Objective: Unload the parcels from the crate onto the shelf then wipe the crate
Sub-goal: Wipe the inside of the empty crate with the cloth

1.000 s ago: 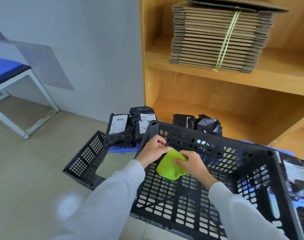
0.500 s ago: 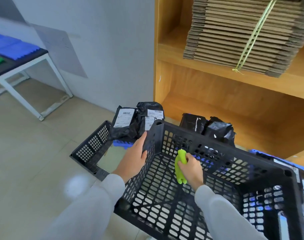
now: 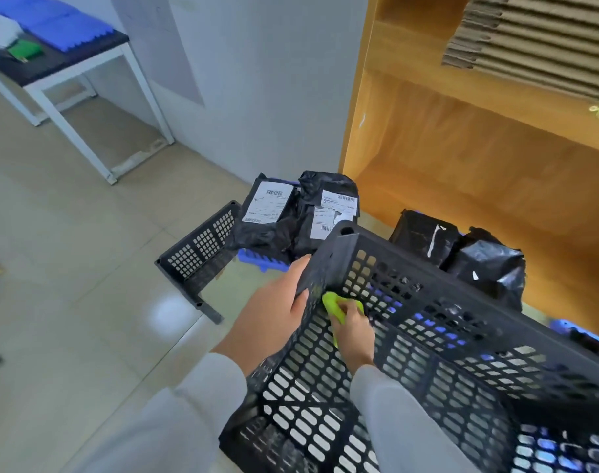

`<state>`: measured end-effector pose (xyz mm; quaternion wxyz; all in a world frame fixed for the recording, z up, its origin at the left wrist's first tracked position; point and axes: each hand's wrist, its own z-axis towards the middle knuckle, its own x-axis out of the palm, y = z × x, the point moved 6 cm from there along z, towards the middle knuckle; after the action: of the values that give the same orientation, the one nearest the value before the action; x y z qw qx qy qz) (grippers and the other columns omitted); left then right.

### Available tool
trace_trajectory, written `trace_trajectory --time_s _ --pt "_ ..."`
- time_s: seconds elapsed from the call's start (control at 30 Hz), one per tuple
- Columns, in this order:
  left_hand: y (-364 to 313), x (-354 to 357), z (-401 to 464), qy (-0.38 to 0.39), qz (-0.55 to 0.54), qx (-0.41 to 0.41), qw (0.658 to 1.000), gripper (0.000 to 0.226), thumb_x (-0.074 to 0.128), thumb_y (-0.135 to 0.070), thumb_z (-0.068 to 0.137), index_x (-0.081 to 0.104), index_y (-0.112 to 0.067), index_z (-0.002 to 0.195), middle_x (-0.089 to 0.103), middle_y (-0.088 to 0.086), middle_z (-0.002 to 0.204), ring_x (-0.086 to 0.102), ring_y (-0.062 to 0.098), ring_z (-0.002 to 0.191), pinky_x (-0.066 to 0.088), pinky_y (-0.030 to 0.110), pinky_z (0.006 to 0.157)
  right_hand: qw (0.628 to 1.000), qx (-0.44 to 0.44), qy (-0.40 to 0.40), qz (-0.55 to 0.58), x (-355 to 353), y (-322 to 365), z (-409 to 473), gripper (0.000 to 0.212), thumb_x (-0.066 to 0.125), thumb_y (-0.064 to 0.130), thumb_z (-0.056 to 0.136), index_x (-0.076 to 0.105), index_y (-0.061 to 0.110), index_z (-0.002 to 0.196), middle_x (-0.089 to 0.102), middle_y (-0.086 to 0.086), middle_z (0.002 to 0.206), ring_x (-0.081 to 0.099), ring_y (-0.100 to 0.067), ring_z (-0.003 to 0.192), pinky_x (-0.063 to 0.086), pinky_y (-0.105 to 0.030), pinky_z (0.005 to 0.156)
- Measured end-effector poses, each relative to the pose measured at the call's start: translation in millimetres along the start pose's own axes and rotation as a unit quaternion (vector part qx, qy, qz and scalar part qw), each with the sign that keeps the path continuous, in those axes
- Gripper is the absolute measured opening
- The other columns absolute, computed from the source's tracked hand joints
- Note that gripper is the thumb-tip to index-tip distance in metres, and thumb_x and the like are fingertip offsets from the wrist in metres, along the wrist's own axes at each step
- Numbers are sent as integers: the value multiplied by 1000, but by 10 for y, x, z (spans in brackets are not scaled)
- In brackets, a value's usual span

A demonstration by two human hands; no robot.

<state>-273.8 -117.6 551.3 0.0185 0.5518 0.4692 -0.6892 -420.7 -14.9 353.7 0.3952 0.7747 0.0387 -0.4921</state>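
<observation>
Head view showed the black crate (image 3: 437,339) filling the lower right of the frame, the right hand (image 3: 354,331) inside it clutching a green cloth (image 3: 332,303), the left hand (image 3: 270,315) gripping its corner wall, black parcels (image 3: 291,213) just above.

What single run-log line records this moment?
stage: wiping | left hand: steadying crate by its corner | right hand: rubbing cloth on inside wall | crate: no parcels seen inside
</observation>
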Motion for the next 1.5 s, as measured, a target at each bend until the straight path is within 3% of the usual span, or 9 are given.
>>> trace_trajectory --time_s 0.1,0.2,0.33,0.47,0.63,0.83,0.97,1.37,1.5 --pt "12 -3 -3 7 -11 -10 1000 57 48 -30 105 26 -34 157 56 -9 78 56 8 68 52 31 71 994 -35 -54 -90 46 -57 7 29 69 38 92 70 16 111 68 -6 109 64 -29 97 54 -43 79" --pt "23 -5 -10 10 -16 -13 1000 56 47 -31 104 25 -36 155 67 -3 96 65 15 82 55 41 81 976 1 -138 -171 -24 -52 -149 24 78 42 83 76 23 99 62 -11 108 55 -32 94 44 -45 77" --pt "-19 -35 -24 11 -15 -12 1000 55 48 -32 104 26 -37 154 69 -3 100 67 16 85 56 42 82 973 103 -176 -109 -19 -101 -326 20 82 40 80 78 27 94 51 -13 124 48 -35 103 45 -48 75" --pt "-49 -49 -22 16 -15 -11 1000 52 48 -31 104 27 -38 151 70 -1 101 68 19 87 55 43 83 978 93 -186 3 33 -163 -303 19 86 21 77 79 15 93 49 -16 123 48 -36 92 46 -43 77" --pt "-33 -47 -9 14 -3 -14 1000 52 47 -31 104 28 -33 153 68 0 93 64 17 77 55 42 79 992 9 -104 65 -29 -55 -149 30 80 0 79 73 6 108 56 -11 109 56 -20 78 60 -46 75" --pt "-43 -31 -4 7 50 -9 999 53 43 -31 106 26 -28 156 47 -8 67 53 15 62 46 32 64 986 -110 -112 -46 -147 82 109 42 79 -11 71 75 8 108 66 -10 107 63 -30 91 58 -39 78" --pt "-35 -18 -2 10 85 -12 996 55 41 -31 107 22 -27 158 41 -9 62 48 14 57 36 29 59 987 -117 -86 -71 -16 30 85 38 80 -7 73 76 10 107 67 -10 110 67 -32 92 60 -41 75" --pt "-77 -27 -12 34 73 -29 996 55 40 -28 108 20 -24 159 42 -4 55 45 18 47 32 31 48 984 -161 69 -39 228 140 -436 29 75 7 85 75 13 114 58 -8 122 68 -28 83 58 -40 81" --pt "-98 -43 -32 32 66 -28 997 56 40 -25 108 18 -21 160 40 -4 53 39 18 44 29 31 45 962 -219 157 -55 415 171 -764 32 71 12 89 72 19 121 53 -1 124 60 -17 87 55 -29 84"
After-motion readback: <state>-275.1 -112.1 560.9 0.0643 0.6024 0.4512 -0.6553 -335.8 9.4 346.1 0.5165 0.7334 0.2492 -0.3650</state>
